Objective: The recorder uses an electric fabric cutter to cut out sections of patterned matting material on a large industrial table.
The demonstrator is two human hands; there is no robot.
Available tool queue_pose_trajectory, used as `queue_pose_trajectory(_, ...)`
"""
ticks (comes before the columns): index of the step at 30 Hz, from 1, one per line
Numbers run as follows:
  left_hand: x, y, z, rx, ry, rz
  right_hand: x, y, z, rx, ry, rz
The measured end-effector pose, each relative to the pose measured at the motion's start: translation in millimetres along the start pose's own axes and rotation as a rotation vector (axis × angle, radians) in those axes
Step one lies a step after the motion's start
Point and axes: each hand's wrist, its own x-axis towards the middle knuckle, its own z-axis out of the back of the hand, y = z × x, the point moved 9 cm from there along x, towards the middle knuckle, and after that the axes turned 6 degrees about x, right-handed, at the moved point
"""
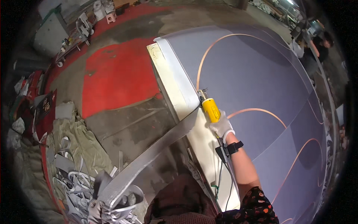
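My right hand (222,126), in a white glove, is closed around a yellow handheld power cutter (211,110). The cutter's metal head rests at the left edge of a large grey-purple sheet (257,78) with curved orange lines. A long grey offcut strip (160,140) runs from beside the cutter down to the lower left. There my left hand (97,211), in a greyish glove, is closed on the strip; its fingers are partly hidden. A black cable (220,173) trails from the cutter along my forearm.
The sheet lies over a cream-edged table (203,149). A heap of grey and white offcuts (80,186) lies on the floor at lower left, beside a crumpled olive cloth (80,138). Red matting (119,76) covers floor beyond. Another person (317,48) is at the far right.
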Motion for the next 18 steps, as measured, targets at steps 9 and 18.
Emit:
queue_pose_trajectory(9, 164, -172, -148, -0.997, 0.694, 0.771, 57, 28, -11, 0.006, 0.046, -0.039)
queue_pose_trajectory(18, 191, -520, -270, 0.264, 0.608, -0.816, 90, 88, -19, 0.012, 0.062, -0.071)
